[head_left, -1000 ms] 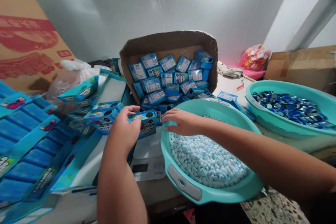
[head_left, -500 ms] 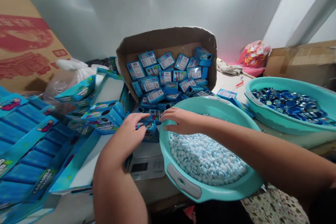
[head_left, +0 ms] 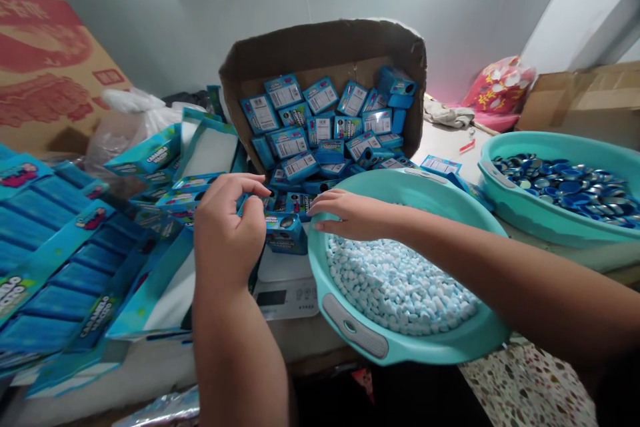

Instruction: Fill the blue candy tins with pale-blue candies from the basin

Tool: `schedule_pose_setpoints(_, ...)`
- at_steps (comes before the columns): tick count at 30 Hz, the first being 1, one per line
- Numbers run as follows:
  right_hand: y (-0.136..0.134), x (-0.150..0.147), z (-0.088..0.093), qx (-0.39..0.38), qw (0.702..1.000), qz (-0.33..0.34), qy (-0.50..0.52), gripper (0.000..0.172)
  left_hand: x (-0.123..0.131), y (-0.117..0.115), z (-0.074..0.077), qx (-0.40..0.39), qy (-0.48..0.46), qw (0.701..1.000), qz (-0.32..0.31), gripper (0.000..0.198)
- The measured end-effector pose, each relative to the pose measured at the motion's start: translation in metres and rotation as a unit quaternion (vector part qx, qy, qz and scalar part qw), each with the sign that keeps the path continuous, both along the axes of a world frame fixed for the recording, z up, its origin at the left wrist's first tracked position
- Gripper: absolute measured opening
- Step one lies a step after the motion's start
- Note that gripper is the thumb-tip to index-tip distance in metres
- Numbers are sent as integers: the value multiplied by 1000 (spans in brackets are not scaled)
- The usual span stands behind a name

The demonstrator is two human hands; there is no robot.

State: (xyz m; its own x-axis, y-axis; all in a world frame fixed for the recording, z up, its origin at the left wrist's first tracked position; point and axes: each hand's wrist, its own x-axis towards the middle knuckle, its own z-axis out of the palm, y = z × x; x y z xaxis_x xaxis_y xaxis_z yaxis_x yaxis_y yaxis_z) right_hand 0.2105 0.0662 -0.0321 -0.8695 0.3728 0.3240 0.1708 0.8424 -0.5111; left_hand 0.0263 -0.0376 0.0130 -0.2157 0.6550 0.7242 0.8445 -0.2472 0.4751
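Observation:
My left hand (head_left: 227,233) hovers with loosely curled fingers and nothing in them, just left of a small blue candy box (head_left: 286,232). That box stands on a white scale (head_left: 287,293). My right hand (head_left: 350,213) lies palm down, fingers stretched over the near-left rim of a teal basin (head_left: 350,332). The basin is full of small white-and-blue candies (head_left: 400,287). Behind both hands a tipped cardboard carton (head_left: 325,47) spills several of the same small blue boxes (head_left: 320,133).
A second teal basin (head_left: 545,227) with blue and silver caps (head_left: 565,187) sits at the right. Flat and folded blue display cartons (head_left: 50,267) pile up at the left. A red bag (head_left: 500,80) and a brown cardboard box (head_left: 585,97) lie at the back right.
My left hand carried the small blue box down onto the scale, let go of it and lifted slightly away. My right hand stayed on the basin rim.

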Motion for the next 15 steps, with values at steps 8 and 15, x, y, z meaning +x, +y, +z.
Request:
schedule_pose_setpoints(8, 0, 2, 3, -1, 999, -8, -37, 33, -12, 6, -9, -55, 15, 998, 15, 18)
schedule_pose_setpoints(15, 4, 1, -3, 7, 1000, 4, -12, 30, -9, 4, -8, -139, 36, 990, 6, 14)
